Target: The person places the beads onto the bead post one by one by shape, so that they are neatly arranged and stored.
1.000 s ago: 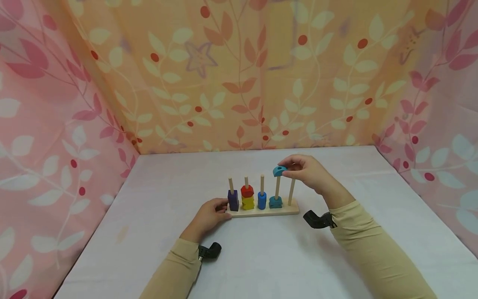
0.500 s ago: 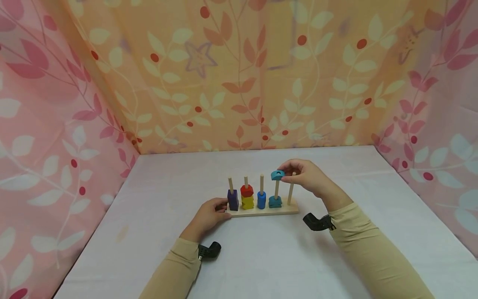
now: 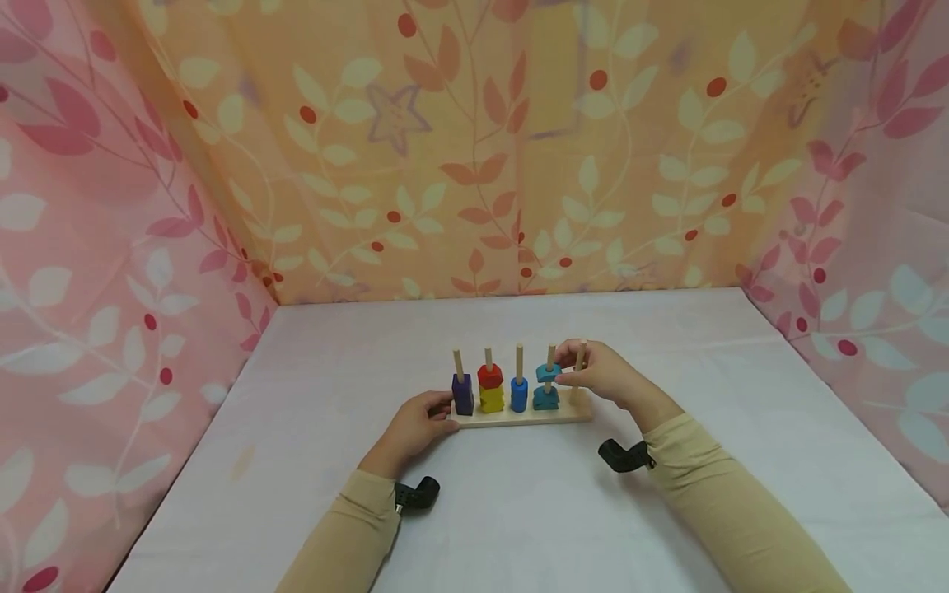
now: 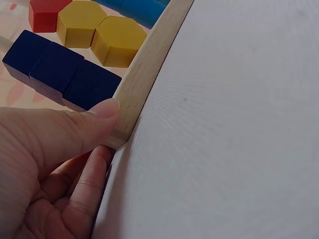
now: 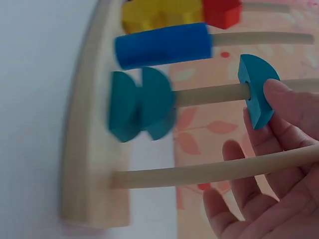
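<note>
A wooden peg stacker with several upright pegs stands on the table. My left hand grips the left end of its base; the left wrist view shows the thumb on the base beside the dark blue blocks. With thumb and fingers, my right hand pinches a teal half-round block. That block is threaded on the fourth peg, partway down, with a gap above the teal half-round blocks at the peg's bottom. The fifth peg is bare and passes in front of the right fingers.
The second peg carries yellow blocks under a red one. A blue cylinder stack sits on the third peg. White cloth covers the table, and patterned curtains enclose its back and sides.
My right hand has moved down, bringing the teal half-round block from the fourth peg's top to partway along it. The left hand stays on the base.
</note>
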A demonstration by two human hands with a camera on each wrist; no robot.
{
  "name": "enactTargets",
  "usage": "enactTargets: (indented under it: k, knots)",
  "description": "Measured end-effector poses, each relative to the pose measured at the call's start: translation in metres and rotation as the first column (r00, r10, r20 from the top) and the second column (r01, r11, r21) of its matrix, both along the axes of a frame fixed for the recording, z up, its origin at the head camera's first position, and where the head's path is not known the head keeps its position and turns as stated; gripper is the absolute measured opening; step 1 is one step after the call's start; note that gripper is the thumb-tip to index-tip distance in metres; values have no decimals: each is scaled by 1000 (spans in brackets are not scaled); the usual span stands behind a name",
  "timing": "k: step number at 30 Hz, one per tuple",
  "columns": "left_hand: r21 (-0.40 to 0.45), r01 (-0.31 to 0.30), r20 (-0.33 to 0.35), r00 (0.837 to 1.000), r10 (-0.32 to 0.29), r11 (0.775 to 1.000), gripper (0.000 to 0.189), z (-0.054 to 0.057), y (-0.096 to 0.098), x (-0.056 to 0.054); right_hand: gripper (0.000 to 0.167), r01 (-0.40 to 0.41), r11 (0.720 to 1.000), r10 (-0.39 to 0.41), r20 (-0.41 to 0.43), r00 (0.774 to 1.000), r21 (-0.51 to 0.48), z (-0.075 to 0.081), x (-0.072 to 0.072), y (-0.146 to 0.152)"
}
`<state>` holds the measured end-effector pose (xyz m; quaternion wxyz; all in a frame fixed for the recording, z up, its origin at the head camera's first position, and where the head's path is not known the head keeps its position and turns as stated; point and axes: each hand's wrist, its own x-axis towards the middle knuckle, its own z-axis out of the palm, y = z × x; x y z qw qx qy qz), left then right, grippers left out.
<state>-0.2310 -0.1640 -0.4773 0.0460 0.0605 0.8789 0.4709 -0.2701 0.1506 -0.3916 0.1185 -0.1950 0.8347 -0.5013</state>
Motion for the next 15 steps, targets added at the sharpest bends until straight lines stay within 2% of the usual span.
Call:
enactTargets:
  k: [7,15]
  knots:
    - [-14,-1,8,1000,1,1000,50,2,1,-2,23,44,999,-45,11,999,32,-16,0,-2]
    - [-24,-5,17,1000,6,1000,50,4,0,1,19,34,999,-34,4,999,38,-28,-1,-4]
